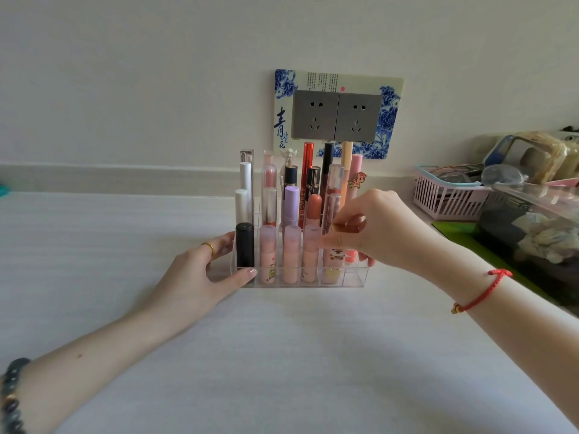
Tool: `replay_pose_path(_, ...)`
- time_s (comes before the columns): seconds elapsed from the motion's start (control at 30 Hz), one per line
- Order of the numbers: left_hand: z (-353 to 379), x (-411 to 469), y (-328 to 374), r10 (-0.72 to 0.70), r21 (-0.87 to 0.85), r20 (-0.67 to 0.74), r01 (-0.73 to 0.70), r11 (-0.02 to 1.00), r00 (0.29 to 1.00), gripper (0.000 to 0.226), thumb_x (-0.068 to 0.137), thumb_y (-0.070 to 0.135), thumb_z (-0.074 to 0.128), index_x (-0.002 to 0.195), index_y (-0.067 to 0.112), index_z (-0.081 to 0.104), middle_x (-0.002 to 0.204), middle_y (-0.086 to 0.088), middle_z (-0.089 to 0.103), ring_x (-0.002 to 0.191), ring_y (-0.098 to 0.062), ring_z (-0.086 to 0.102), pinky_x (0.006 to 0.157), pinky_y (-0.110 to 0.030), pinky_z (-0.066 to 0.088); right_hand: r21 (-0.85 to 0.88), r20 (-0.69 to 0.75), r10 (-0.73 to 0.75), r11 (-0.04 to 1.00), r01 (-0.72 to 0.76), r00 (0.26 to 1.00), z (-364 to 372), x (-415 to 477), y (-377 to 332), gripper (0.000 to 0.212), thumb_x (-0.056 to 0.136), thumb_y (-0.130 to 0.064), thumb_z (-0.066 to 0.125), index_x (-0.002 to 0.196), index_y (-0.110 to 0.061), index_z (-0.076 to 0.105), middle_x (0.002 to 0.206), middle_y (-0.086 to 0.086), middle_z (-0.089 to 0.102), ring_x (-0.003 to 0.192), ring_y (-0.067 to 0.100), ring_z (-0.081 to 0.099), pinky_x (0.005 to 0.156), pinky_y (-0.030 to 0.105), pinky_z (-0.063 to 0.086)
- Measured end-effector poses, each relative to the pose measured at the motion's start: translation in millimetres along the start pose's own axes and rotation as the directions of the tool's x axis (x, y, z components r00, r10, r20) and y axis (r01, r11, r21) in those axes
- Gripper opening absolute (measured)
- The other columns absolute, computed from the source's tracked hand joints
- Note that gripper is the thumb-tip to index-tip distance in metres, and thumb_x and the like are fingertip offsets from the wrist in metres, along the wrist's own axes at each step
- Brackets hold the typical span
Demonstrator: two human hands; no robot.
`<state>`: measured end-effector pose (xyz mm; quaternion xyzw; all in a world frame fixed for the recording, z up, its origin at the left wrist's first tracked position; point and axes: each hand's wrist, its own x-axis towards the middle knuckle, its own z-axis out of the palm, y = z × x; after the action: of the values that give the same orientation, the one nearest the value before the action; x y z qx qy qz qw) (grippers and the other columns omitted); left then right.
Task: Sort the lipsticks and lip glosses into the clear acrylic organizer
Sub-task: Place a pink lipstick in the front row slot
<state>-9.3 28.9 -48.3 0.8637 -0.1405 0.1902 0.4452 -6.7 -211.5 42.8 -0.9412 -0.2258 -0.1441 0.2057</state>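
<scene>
The clear acrylic organizer [355, 277] stands on the white table, tiered, with several lipsticks and lip glosses upright in its slots. A black lipstick [244, 245] and three pink tubes [291, 255] fill the front row. My left hand [206, 270] holds the organizer's left end, thumb on the front corner, fingers behind. My right hand [372, 228] pinches the top of a pink tube with a cartoon print [333, 256] that stands in a front-row slot. The slot at the front right corner holds nothing.
A wall socket with a blue-flowered frame [338, 115] is behind the organizer. At the right stand a pink slatted basket [448, 198] with glasses, a clear container [532, 220] and a green mat [454, 228].
</scene>
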Motion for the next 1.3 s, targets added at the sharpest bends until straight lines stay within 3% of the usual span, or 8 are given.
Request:
replay_pose_path(0.13,-0.1,-0.2,-3.8,0.008,0.028,-0.009,-0.008,1.0,1.0,0.064,0.069,0.04,0.07,0.128,0.025,0.05,0.12,0.02,0.057,0.103,0.022,0.044,0.08,0.007,0.031,0.014,-0.016,-0.007,1.0,0.007,1.0,-1.6,-1.0,-0.5,0.05,0.062,-0.052,0.063,0.087,-0.01,0.072,0.073,0.008,0.069,0.051,0.016,0.059,0.054,0.019,0.05)
replay_pose_path(0.37,-0.5,-0.9,-4.8,0.012,0.04,-0.017,-0.011,0.999,1.0,0.061,0.071,0.036,0.071,0.128,0.024,0.051,0.119,0.021,0.057,0.105,0.016,0.047,0.081,0.006,0.031,-0.016,-0.006,-0.011,1.0,0.011,1.0,-4.1,0.4,-1.2,0.035,0.071,-0.039,0.068,0.095,-0.014,0.07,0.074,-0.004,0.063,0.059,0.006,0.057,0.052,0.011,0.046)
replay_pose_path(0.67,-1.6,-1.4,1.0,0.004,-0.01,0.008,-0.004,1.0,1.0,0.08,0.055,0.059,0.06,0.127,0.026,0.052,0.115,0.026,0.056,0.106,0.027,0.041,0.082,0.006,0.032,-0.005,-0.004,-0.024,1.0,0.024,1.0,-3.5,1.0,1.2,0.032,0.073,-0.032,0.069,0.098,-0.012,0.069,0.076,-0.003,0.06,0.052,-0.002,0.052,0.049,0.002,0.043)
replay_pose_path(0.77,-1.2,-1.8,0.5,0.004,-0.012,0.004,-0.004,1.0,1.0,0.08,0.054,0.061,0.059,0.126,0.027,0.052,0.112,0.029,0.055,0.105,0.028,0.04,0.081,0.007,0.031,-0.018,-0.006,-0.023,1.0,0.023,1.0,-3.2,1.6,2.2,0.034,0.072,-0.033,0.069,0.099,-0.012,0.069,0.077,-0.003,0.061,0.056,0.0,0.054,0.051,0.002,0.043)
replay_pose_path(0.93,-0.9,-1.9,-0.7,0.003,0.023,0.009,-0.003,1.0,1.0,0.081,0.054,0.062,0.059,0.127,0.027,0.052,0.118,0.024,0.057,0.104,0.026,0.044,0.083,0.003,0.034,0.039,-0.023,-0.015,0.999,0.016,1.0,-10.1,0.8,2.6,0.026,0.073,-0.038,0.066,0.088,-0.017,0.069,0.068,-0.001,0.066,0.042,0.007,0.058,0.044,0.008,0.046)
replay_pose_path(1.03,-1.4,-1.2,-0.7,-0.001,0.027,0.01,0.001,1.0,1.0,0.079,0.055,0.06,0.059,0.126,0.028,0.052,0.117,0.024,0.057,0.104,0.026,0.043,0.083,0.003,0.034,0.084,-0.098,0.018,0.996,-0.01,0.995,-25.3,0.6,7.3,0.02,0.075,-0.04,0.063,0.082,-0.022,0.067,0.059,-0.002,0.066,0.04,0.005,0.059,0.043,0.017,0.052)
replay_pose_path(1.17,-2.5,-0.4,-0.3,-0.01,0.014,-0.003,0.01,1.0,1.0,0.076,0.055,0.059,0.06,0.125,0.029,0.052,0.112,0.03,0.055,0.104,0.028,0.04,0.082,0.002,0.035,0.127,-0.222,0.095,0.99,-0.068,0.97,-55.8,1.8,32.0,0.016,0.075,-0.041,0.061,0.079,-0.026,0.065,0.054,-0.006,0.065,0.04,0.005,0.06,0.038,0.011,0.045)
replay_pose_path(1.3,-1.0,-2.4,-1.0,-0.028,-0.005,0.002,0.028,1.0,1.0,0.076,0.055,0.055,0.062,0.125,0.027,0.052,0.116,0.023,0.058,0.107,0.019,0.047,0.085,-0.005,0.035,0.071,-0.292,0.275,0.961,-0.266,0.916,-68.7,-2.1,88.3,0.015,0.08,-0.032,0.065,0.09,-0.02,0.066,0.063,-0.003,0.066,0.033,0.005,0.056,0.034,0.011,0.041)
